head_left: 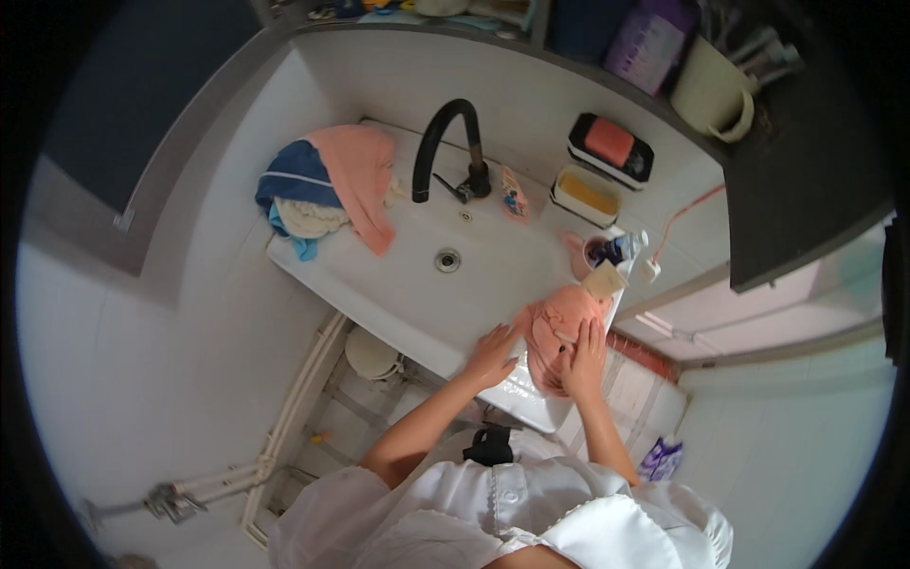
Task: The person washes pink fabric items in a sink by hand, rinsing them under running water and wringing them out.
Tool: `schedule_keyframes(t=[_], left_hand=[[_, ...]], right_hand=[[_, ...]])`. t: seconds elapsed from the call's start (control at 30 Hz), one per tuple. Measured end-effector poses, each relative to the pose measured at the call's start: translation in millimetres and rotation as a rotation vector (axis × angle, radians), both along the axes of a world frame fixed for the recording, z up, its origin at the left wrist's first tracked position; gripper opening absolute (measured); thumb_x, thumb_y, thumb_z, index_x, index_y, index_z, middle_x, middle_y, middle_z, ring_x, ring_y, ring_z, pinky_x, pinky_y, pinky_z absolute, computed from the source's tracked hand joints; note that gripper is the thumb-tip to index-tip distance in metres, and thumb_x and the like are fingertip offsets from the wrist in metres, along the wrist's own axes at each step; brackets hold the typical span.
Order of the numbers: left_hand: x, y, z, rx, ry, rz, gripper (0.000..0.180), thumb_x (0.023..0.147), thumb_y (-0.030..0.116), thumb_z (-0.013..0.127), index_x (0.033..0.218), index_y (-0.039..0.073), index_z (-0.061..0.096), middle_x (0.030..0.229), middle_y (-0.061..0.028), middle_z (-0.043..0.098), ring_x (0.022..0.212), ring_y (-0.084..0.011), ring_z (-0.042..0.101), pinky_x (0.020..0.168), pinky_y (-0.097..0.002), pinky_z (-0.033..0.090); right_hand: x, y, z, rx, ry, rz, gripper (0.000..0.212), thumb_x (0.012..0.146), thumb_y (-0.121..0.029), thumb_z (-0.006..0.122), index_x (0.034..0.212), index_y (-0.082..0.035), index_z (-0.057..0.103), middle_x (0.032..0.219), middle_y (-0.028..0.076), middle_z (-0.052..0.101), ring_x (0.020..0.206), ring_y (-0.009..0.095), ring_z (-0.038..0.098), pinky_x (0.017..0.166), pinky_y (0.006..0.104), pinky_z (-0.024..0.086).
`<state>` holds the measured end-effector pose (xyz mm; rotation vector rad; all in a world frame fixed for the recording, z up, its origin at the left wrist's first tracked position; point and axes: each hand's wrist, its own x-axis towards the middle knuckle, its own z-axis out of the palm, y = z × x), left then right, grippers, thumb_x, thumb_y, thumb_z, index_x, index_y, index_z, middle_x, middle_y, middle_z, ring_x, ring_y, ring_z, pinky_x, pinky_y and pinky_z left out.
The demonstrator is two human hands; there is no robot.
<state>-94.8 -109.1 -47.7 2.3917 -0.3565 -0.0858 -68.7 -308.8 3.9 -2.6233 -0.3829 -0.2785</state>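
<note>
A wet-looking, crumpled peach-pink cloth (555,327) lies on the right end of the white sink (417,294). My right hand (586,362) rests on the right side of this cloth, fingers stretched out over it. Beside its left edge is my left hand (493,357), fingers extended, close to or touching the fabric. A pale cream rectangular block (604,281) sits at the cloth's far right; whether it is soap I cannot tell. Some small dark and light details show on the fabric between my hands.
A black faucet (445,142) arches over the basin. Piled clothes (327,185) in pink, blue and white lie at the left. Two soap dishes (586,194) hang on the wall; a pink cup (592,251) with tubes stands below them. A dark shelf (796,180) overhangs the right.
</note>
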Motion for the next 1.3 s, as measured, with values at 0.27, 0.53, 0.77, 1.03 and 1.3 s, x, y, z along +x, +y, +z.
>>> schedule_keyframes(t=[0.27,0.53,0.77,1.03,1.3], left_hand=[[-52.5,61.0,8.0,0.191,-0.104,0.484,0.044,0.075,0.02,0.053,0.115,0.002,0.047,0.12,-0.0186,0.044,0.117,-0.0321,0.034,0.096,-0.0418,0.027],[-42.9,123.4,13.0,0.25,-0.009,0.648,0.045,0.076,0.023,0.052,0.116,0.004,0.046,0.122,-0.0165,0.042,0.117,-0.0313,0.035,0.096,-0.0427,0.026],[-53.8,145.7,8.1,0.422,0.058,0.474,0.054,0.083,0.04,0.042,0.127,0.009,0.035,0.131,-0.0139,0.032,0.125,-0.0279,0.023,0.1,-0.0491,0.017],[-41.5,140.7,-11.9,0.321,-0.014,0.32,0.06,0.083,0.045,0.04,0.132,0.013,0.026,0.137,-0.0104,0.019,0.127,-0.0277,0.014,0.099,-0.052,0.015],[-54.6,172.0,0.4,0.08,0.303,0.387,0.065,0.081,0.042,0.045,0.133,0.009,0.022,0.136,-0.0148,0.021,0.126,-0.0277,0.019,0.101,-0.046,0.017]], right_hand=[[5.0,43.4,43.9,0.346,0.173,0.434,0.046,0.069,-0.011,0.053,0.112,0.002,0.044,0.11,0.022,0.047,0.106,0.035,0.044,0.09,0.0365,0.034],[32.9,138.6,-10.2,0.279,0.57,0.622,0.045,0.071,-0.019,0.057,0.109,0.002,0.047,0.109,0.02,0.05,0.101,0.033,0.048,0.088,0.0363,0.037],[104.2,300.3,-32.3,0.432,0.337,0.46,0.064,0.068,-0.021,0.063,0.119,0.005,0.035,0.115,0.023,0.045,0.105,0.031,0.046,0.088,0.0354,0.038],[230.5,403.1,-23.7,0.288,0.343,0.123,0.05,0.068,-0.023,0.062,0.103,0.009,0.046,0.103,0.023,0.052,0.098,0.031,0.052,0.081,0.0318,0.042],[154.2,375.1,27.9,1.193,0.652,0.182,0.013,0.073,-0.009,0.044,0.082,-0.002,0.052,0.083,0.005,0.056,0.073,0.014,0.048,0.074,0.0274,0.041]])
